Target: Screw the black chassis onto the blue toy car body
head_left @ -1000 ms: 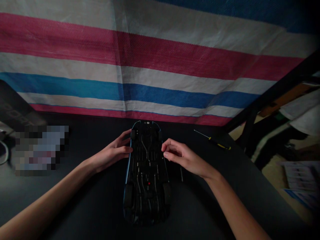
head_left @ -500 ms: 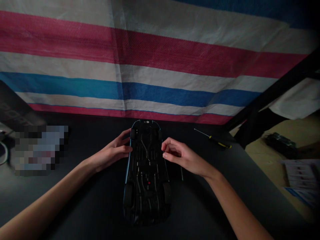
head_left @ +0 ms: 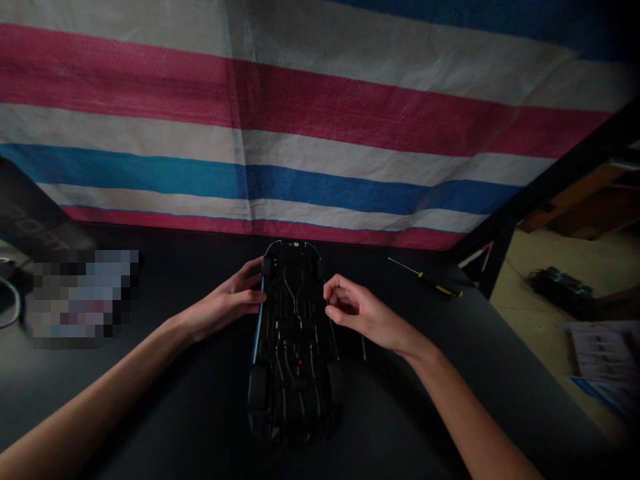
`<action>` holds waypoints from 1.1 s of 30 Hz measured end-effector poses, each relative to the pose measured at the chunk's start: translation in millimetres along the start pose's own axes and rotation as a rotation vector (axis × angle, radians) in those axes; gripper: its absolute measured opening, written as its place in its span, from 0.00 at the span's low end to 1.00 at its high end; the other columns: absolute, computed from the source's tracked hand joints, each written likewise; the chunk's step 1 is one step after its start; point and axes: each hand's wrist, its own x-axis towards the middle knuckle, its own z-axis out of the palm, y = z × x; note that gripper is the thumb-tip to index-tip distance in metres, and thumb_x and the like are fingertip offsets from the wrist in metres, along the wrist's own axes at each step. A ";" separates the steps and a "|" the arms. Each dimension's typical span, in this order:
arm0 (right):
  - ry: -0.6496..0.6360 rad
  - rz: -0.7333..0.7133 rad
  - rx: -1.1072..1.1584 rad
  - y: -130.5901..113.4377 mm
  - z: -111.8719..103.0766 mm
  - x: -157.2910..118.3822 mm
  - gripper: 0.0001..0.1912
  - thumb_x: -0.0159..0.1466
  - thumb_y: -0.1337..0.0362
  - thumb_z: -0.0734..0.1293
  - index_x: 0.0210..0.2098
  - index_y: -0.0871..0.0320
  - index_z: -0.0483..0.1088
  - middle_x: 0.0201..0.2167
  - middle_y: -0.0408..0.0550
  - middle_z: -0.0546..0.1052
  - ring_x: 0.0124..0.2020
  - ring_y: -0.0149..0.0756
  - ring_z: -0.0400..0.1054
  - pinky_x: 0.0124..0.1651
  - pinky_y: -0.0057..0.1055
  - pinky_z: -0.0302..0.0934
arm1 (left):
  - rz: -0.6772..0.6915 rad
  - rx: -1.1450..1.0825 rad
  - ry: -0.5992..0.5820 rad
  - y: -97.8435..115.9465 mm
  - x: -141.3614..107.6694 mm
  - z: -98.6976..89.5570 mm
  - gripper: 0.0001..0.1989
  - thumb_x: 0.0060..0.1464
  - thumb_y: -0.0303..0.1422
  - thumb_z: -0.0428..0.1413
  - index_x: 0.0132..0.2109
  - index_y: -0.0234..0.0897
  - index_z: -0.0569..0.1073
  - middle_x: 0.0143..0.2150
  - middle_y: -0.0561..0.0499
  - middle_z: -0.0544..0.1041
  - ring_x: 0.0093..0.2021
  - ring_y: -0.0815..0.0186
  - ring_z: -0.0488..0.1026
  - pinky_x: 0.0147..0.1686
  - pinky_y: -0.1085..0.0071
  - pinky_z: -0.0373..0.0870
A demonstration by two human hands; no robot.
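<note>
A toy car (head_left: 296, 347) lies upside down on the dark table, its black underside with wheels and a small red spot facing up. Blue bodywork shows along its left edge. My left hand (head_left: 227, 303) grips the car's left side, thumb at the edge and fingers partly hidden beside the front wheel. On the other side, my right hand (head_left: 353, 307) has curled fingers, with the fingertips against the car's right edge. Whether anything small sits between those fingertips is too dark to tell. Below the right hand a thin metal rod (head_left: 364, 347) lies on the table.
A yellow and black screwdriver (head_left: 435, 285) lies to the right on the table (head_left: 450, 347). Striped sheeting (head_left: 325, 147) hangs behind. At left are a blurred-out item (head_left: 90, 300), a dark box (head_left: 40, 220) and a cable (head_left: 15, 300). Papers (head_left: 603, 357) lie beyond the right edge.
Both hands and the toy car have stayed almost still. The white cloth and dark shape of a person at the far right are gone from view.
</note>
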 end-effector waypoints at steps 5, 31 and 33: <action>0.034 -0.015 0.027 3.9 5.3 2.1 0.11 0.65 0.62 0.69 0.41 0.54 0.62 0.31 0.37 0.64 0.32 0.29 0.57 0.38 0.29 0.55 | -0.002 -0.010 -0.006 -1.9 1.1 -2.1 0.36 0.57 0.34 0.64 0.70 0.56 0.62 0.71 0.50 0.66 0.64 0.53 0.69 0.61 0.57 0.68; 0.321 0.075 -0.738 9.4 -32.6 -7.4 0.05 0.70 0.59 0.66 0.39 0.53 0.71 0.27 0.40 0.75 0.29 0.33 0.71 0.33 0.30 0.62 | -0.013 -0.012 0.003 -4.6 3.1 -7.0 0.38 0.56 0.34 0.65 0.70 0.58 0.62 0.70 0.51 0.67 0.64 0.52 0.70 0.59 0.59 0.71; 0.348 -0.004 -0.528 2.2 -37.0 -8.9 0.09 0.71 0.56 0.66 0.39 0.53 0.72 0.30 0.41 0.76 0.30 0.33 0.72 0.35 0.30 0.65 | -0.011 -0.013 0.014 -5.0 2.7 -6.7 0.37 0.56 0.34 0.65 0.70 0.58 0.62 0.70 0.51 0.67 0.63 0.53 0.71 0.58 0.60 0.71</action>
